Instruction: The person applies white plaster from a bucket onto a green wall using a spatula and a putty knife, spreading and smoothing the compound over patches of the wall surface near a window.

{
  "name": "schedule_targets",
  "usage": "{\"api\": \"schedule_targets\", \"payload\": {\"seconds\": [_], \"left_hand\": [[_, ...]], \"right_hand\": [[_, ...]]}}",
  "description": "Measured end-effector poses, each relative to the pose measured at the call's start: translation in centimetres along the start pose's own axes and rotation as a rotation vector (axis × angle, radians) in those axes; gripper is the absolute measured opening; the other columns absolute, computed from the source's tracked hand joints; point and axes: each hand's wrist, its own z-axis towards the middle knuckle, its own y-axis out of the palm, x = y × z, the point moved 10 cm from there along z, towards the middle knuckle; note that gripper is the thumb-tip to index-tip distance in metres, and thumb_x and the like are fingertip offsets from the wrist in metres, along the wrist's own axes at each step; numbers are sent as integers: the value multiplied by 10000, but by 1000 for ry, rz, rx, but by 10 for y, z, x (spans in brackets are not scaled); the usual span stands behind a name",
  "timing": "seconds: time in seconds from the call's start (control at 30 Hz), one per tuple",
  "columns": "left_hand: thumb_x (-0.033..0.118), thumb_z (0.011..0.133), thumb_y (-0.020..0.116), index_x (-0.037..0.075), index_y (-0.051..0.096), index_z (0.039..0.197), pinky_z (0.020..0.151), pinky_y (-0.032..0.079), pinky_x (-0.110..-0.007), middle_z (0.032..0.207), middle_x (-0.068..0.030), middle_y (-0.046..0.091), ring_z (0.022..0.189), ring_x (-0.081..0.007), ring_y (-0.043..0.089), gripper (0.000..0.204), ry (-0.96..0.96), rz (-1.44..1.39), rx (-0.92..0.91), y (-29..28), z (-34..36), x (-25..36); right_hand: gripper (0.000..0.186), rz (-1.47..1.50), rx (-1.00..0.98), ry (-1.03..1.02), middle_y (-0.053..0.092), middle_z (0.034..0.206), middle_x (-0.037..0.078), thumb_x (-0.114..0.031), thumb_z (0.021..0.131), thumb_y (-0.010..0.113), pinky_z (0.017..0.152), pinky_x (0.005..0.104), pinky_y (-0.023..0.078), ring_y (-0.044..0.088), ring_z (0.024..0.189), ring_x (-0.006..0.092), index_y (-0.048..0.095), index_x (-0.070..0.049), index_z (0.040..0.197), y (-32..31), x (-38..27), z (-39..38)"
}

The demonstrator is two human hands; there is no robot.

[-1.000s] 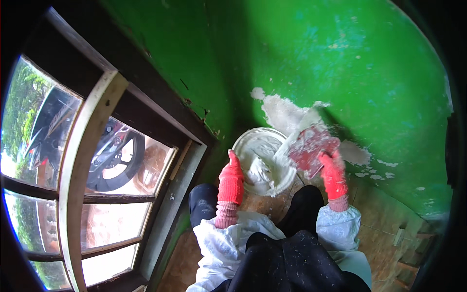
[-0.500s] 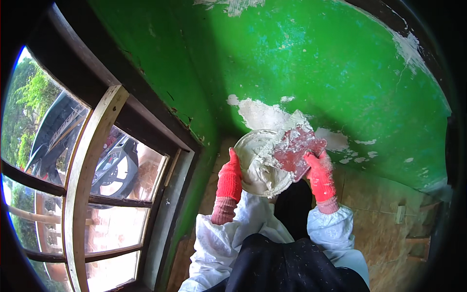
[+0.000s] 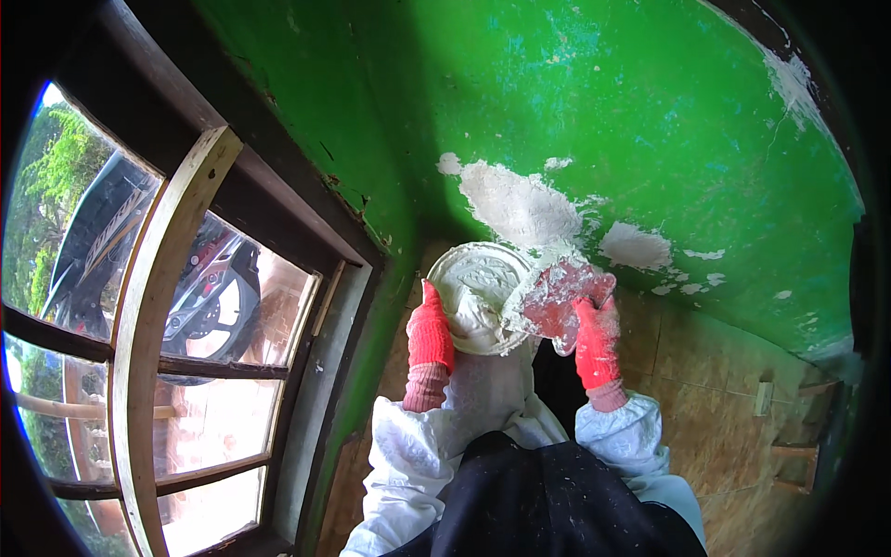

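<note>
My left hand (image 3: 430, 336), in a red knitted glove, grips the left side of a round tub (image 3: 438, 275), its thumb up along the rim. Thick white putty (image 3: 475, 311) fills the tub in uneven folds. My right hand (image 3: 597, 339), gloved in red too, is closed on the right end of a flat red plastering float (image 3: 555, 304). White putty is smeared and clumped over the float. Its left part overlaps the tub's right rim; whether it touches the rim I cannot tell.
Ahead rises a green wall (image 3: 650, 148) with rough white patches (image 3: 524, 206) low down. On the left is a wood-framed window (image 3: 153, 334), a motorcycle (image 3: 213, 297) beyond its panes. The brown tiled floor (image 3: 705, 408) bears a small pale block (image 3: 764, 399) at the right.
The tub and both hands have moved left, away from the right side of the wall. The float has dropped lower, uncovering more of the white wall patch behind it. The view has shifted slightly.
</note>
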Motion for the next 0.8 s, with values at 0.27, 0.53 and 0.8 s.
{"api": "schedule_targets", "payload": {"seconds": [0.27,0.53,0.8], "left_hand": [[655,858,285,-57,600,792,709,431,-434,726,-187,605,741,-325,589,782,15,-61,75,-13,-11,6],[660,857,279,-65,609,818,721,424,-417,711,-180,595,726,-308,566,797,23,-145,83,-5,-15,4],[640,862,306,-20,579,749,643,416,-400,665,-126,556,650,-259,526,723,-47,-186,21,-5,-9,-7]], "right_hand": [[331,-34,198,48,609,996,101,-118,800,575,735,305,466,583,827,184,519,18,1096,-13,32,-15],[387,102,148,118,577,1073,99,-98,825,568,792,302,465,568,906,184,475,-3,1188,35,26,-42],[348,-71,115,10,585,1065,95,-77,835,533,791,303,455,560,907,169,495,-3,1173,46,-5,-18]]}}
